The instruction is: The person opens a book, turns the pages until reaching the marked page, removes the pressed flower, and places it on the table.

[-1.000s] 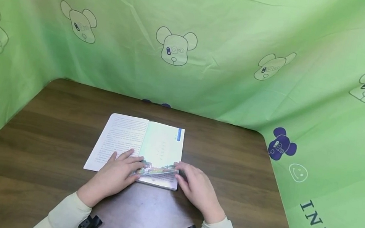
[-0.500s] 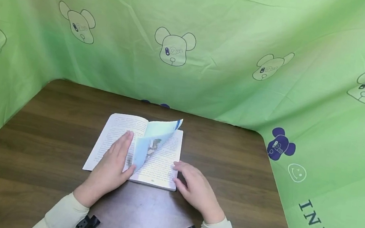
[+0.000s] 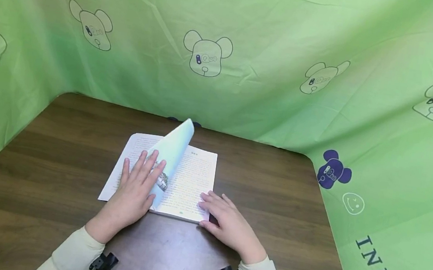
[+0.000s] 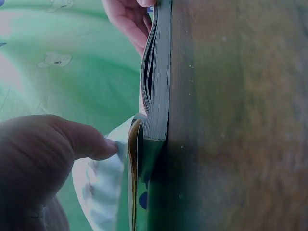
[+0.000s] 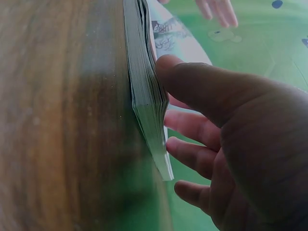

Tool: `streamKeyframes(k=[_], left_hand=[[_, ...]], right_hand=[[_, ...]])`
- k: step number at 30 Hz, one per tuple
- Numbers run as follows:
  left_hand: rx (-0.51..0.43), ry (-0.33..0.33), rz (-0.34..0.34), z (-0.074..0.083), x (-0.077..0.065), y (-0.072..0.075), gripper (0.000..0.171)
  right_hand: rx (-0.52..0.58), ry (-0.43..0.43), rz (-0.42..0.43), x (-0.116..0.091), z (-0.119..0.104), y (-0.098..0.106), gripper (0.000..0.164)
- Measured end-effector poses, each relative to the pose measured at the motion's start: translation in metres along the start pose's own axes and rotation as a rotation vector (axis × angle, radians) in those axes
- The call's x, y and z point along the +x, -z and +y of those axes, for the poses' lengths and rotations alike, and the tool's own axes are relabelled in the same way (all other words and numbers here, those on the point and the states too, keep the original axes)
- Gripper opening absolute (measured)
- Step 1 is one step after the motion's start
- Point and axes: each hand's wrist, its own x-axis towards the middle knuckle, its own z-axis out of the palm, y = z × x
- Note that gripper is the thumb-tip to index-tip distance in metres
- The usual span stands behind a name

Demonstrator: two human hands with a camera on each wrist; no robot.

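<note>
An open paperback book (image 3: 199, 169) lies on the wooden table (image 3: 274, 197), its lifted page (image 3: 177, 145) curling toward one o'clock. At eight o'clock, the left hand's (image 3: 130, 194) straight, spread fingers lie against that page, gripping nothing; at four, the palm-down right hand's (image 3: 227, 223) loosely extended fingers rest at the book's edge, pinching nothing.

Head view: high, facing forward-down; 2 wrist views: low, close, facing book (image 3: 192, 179) edge-on; all 3 share it.
</note>
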Motion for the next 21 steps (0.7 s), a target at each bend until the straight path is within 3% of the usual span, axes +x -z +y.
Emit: streamKeyframes(k=[9,15,21], left_hand=[[0.008,0.000,-0.141,0.0030,-0.0012,0.0012,0.069],[-0.040,0.027,-0.217,0.0032,-0.0025,0.0013,0.066],[-0.064,0.093,-0.299,0.0045,-0.0052,0.0016,0.065]], right_hand=[[-0.003,-0.001,-0.001,-0.0004,0.0000,0.0004,0.040],[-0.049,0.072,0.055,-0.0010,0.0017,0.0005,0.016],[-0.079,0.099,0.058,-0.0012,0.0019,-0.0002,0.011]])
